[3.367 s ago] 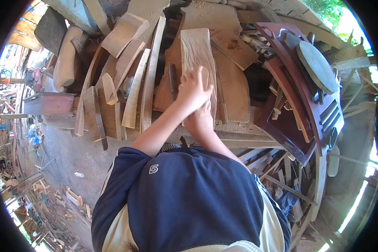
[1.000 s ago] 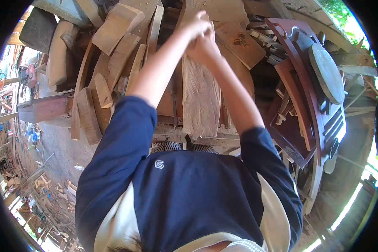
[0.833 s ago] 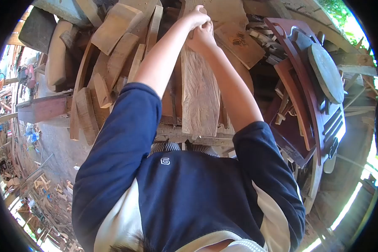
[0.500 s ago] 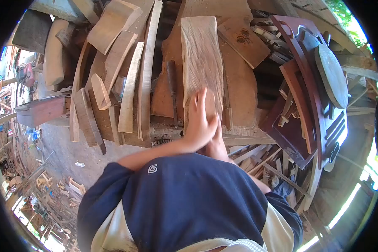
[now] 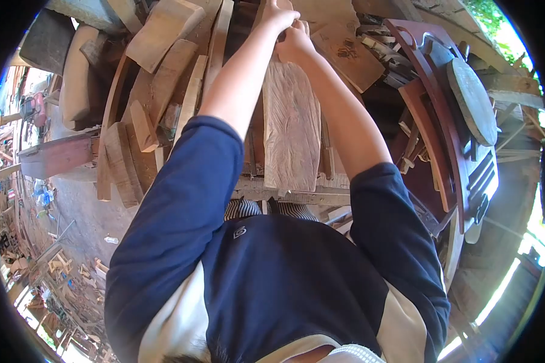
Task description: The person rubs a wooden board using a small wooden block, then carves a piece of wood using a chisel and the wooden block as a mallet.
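Observation:
A long wooden board (image 5: 292,130) with rippled grain lies lengthwise in front of me, its near end close to the bench edge. Both my arms reach over it to the far end. My left hand (image 5: 277,17) is at the top edge of the view, fingers curled and partly cut off. Just nearer, my right hand (image 5: 295,43) is closed, touching or nearly touching the left. Between them they grip a small brown wooden block, now mostly hidden by the hands and the frame edge. A thin metal tool (image 5: 252,158) left of the board is largely covered by my left arm.
Curved and straight timber pieces (image 5: 163,33) are heaped on the left. A wide slab (image 5: 348,130) lies under the board. To the right stand a dark red frame (image 5: 451,121) and an oval wooden piece (image 5: 473,103). Scraps litter the floor at lower left.
Both hands have slid from the near part of the board to its far end, arms now stretched out. More of the board's near end shows.

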`<state>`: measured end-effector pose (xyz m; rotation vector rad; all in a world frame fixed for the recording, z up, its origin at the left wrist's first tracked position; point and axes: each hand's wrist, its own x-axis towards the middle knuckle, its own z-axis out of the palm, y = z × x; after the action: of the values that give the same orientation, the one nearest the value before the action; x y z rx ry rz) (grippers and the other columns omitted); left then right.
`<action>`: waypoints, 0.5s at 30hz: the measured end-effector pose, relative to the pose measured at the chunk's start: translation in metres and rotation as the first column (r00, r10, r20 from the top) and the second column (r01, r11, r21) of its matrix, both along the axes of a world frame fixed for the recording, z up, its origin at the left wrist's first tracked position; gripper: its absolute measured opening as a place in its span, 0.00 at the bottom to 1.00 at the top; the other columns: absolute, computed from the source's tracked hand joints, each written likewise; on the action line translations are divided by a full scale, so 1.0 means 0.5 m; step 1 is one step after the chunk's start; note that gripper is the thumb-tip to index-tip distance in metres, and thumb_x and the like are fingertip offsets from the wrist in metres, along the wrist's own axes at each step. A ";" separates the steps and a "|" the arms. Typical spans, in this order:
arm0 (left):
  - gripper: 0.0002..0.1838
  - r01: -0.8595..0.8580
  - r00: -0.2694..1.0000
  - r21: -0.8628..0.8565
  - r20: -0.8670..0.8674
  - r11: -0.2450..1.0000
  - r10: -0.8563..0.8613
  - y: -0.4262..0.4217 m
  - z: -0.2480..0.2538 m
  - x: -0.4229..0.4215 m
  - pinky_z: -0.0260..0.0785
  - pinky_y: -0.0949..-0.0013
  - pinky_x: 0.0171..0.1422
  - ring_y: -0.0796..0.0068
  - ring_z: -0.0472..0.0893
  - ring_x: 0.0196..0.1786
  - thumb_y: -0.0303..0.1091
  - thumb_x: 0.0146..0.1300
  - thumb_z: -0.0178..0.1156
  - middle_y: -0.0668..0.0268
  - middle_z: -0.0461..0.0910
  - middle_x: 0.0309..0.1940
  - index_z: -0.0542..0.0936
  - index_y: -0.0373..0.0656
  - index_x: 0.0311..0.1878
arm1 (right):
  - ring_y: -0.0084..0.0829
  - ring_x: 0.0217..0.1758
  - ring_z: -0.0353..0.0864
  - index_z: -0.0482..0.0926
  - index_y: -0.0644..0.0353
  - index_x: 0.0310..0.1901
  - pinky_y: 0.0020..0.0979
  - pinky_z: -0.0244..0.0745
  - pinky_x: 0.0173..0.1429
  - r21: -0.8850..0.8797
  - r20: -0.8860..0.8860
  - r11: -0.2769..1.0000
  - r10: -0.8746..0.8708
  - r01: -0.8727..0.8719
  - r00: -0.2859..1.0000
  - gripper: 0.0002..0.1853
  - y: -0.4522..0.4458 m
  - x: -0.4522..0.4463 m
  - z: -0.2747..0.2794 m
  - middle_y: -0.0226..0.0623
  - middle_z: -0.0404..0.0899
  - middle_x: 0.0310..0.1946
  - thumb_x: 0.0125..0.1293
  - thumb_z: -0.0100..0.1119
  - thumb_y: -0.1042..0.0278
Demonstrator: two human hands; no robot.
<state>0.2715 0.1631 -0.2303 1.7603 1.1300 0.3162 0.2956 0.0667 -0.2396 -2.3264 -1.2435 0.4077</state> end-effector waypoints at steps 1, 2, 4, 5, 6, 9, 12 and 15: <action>0.45 0.002 0.996 0.051 0.084 0.999 -0.006 0.007 -0.043 0.007 0.65 0.57 0.71 0.57 0.68 0.70 0.38 0.57 0.64 0.51 0.63 0.72 0.55 0.49 0.77 | 0.52 0.58 0.80 0.81 0.66 0.50 0.41 0.76 0.63 0.013 -0.001 1.000 0.004 -0.004 1.000 0.24 -0.017 -0.011 -0.005 0.66 0.74 0.57 0.53 0.59 0.59; 0.50 0.001 0.986 0.099 0.167 0.995 -0.018 0.002 -0.068 0.008 0.69 0.57 0.68 0.55 0.74 0.66 0.35 0.49 0.72 0.46 0.68 0.69 0.58 0.46 0.76 | 0.52 0.58 0.80 0.80 0.65 0.51 0.42 0.75 0.64 0.025 -0.002 1.000 0.006 -0.006 1.000 0.25 -0.050 -0.035 -0.004 0.67 0.73 0.58 0.53 0.59 0.59; 0.52 0.105 0.969 -0.012 0.225 0.994 -0.099 -0.107 -0.074 -0.076 0.66 0.54 0.71 0.52 0.69 0.70 0.31 0.51 0.71 0.46 0.65 0.70 0.53 0.47 0.78 | 0.53 0.55 0.81 0.78 0.65 0.55 0.44 0.79 0.59 -0.012 -0.282 1.000 0.019 -0.023 0.959 0.25 -0.161 -0.117 0.018 0.69 0.66 0.63 0.53 0.60 0.68; 0.50 0.123 0.960 0.088 0.243 0.988 -0.141 -0.193 -0.061 -0.145 0.59 0.56 0.75 0.54 0.63 0.74 0.30 0.54 0.70 0.48 0.61 0.73 0.53 0.47 0.78 | 0.56 0.51 0.81 0.76 0.64 0.56 0.46 0.80 0.56 0.198 -0.177 0.978 0.108 -0.072 0.978 0.27 -0.238 -0.172 0.009 0.71 0.61 0.63 0.52 0.62 0.70; 0.49 0.126 0.942 0.022 0.312 0.992 -0.127 -0.280 -0.028 -0.220 0.53 0.56 0.78 0.54 0.57 0.77 0.29 0.56 0.69 0.50 0.56 0.75 0.53 0.46 0.77 | 0.48 0.61 0.74 0.78 0.62 0.56 0.43 0.74 0.63 0.103 -0.265 0.994 0.061 -0.035 0.962 0.28 -0.316 -0.234 0.033 0.58 0.71 0.60 0.51 0.69 0.65; 0.47 0.118 0.914 0.051 0.386 0.992 -0.129 -0.489 0.029 -0.401 0.49 0.57 0.80 0.55 0.56 0.77 0.24 0.56 0.67 0.50 0.56 0.74 0.52 0.41 0.77 | 0.62 0.71 0.58 0.75 0.62 0.60 0.54 0.56 0.75 0.286 -0.691 0.922 0.011 0.260 0.723 0.31 -0.517 -0.402 0.047 0.58 0.70 0.60 0.52 0.71 0.66; 0.47 0.108 0.925 0.010 0.364 0.994 -0.105 -0.539 0.030 -0.447 0.49 0.57 0.80 0.55 0.57 0.77 0.24 0.56 0.67 0.50 0.57 0.74 0.52 0.39 0.76 | 0.67 0.72 0.55 0.73 0.65 0.61 0.59 0.48 0.76 0.129 -0.174 0.959 0.273 -0.253 0.946 0.31 -0.564 -0.420 0.109 0.57 0.69 0.63 0.55 0.69 0.67; 0.46 0.115 0.911 -0.005 0.399 0.993 -0.103 -0.475 0.025 -0.390 0.48 0.57 0.80 0.55 0.57 0.77 0.24 0.56 0.67 0.50 0.58 0.73 0.54 0.39 0.76 | 0.67 0.71 0.56 0.75 0.63 0.60 0.59 0.47 0.76 0.195 -0.200 0.954 0.265 -0.226 0.943 0.32 -0.506 -0.363 0.071 0.53 0.71 0.63 0.52 0.71 0.65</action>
<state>0.0766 -0.0747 -0.2178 1.6307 0.7362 0.5599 0.1140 -0.1861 -0.2041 -1.9286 -1.4017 0.6054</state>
